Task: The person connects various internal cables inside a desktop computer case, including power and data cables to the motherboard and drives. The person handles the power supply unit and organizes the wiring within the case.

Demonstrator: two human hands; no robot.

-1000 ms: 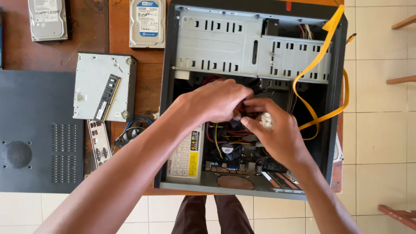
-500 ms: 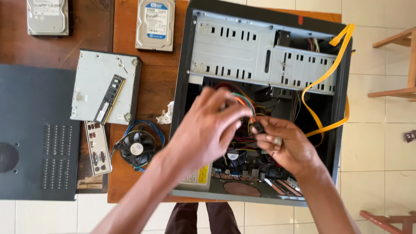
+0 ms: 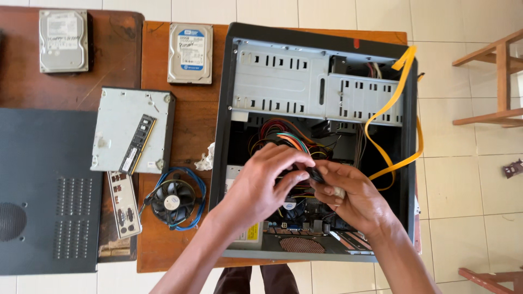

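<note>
An open black computer case lies on its side on a wooden table, with grey drive bays at the top and a motherboard below. Both hands are over its middle. My left hand and my right hand meet and pinch a black cable connector between their fingers. A bundle of coloured wires runs from the connector up into the case. A flat yellow ribbon cable loops along the case's right side.
Left of the case lie a cooler fan with a blue cable, an optical drive with a memory stick on it, a metal port plate, two hard drives and a black side panel. Wooden furniture stands right.
Both hands have shifted slightly right and down inside the case while working the connector. The camera view moved, so the case sits lower and further right in the picture.
</note>
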